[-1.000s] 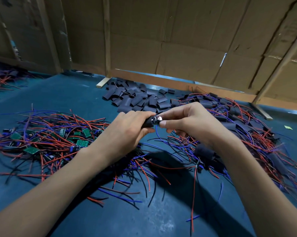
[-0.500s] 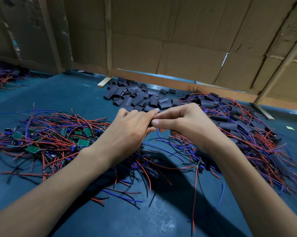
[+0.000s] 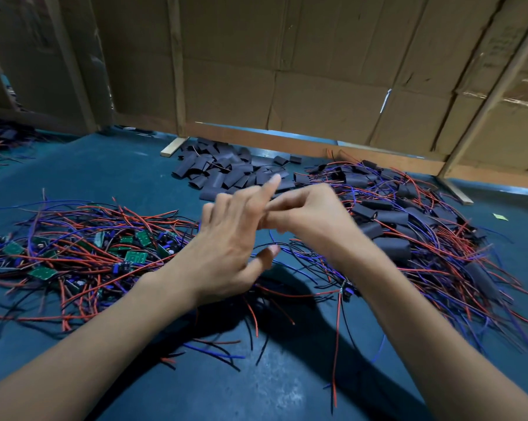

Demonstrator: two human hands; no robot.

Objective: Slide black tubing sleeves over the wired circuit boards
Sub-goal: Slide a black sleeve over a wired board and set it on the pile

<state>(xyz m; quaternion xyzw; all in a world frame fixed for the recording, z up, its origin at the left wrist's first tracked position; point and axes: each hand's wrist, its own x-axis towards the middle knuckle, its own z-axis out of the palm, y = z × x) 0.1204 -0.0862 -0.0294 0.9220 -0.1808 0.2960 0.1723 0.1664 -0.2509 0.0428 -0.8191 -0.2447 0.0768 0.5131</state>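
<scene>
Both bare forearms reach forward and the hands meet in the middle. The left hand (image 3: 229, 244) is spread, its fingers straight and the thumb apart below. The right hand (image 3: 309, 212) has its fingers curled inward, fingertips against the left hand's fingers.

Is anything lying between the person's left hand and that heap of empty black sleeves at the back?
Nothing visible does. The left hand is open above the table, and only bare blue surface lies between it and the empty sleeves. The bare boards lie off to the left.
</scene>
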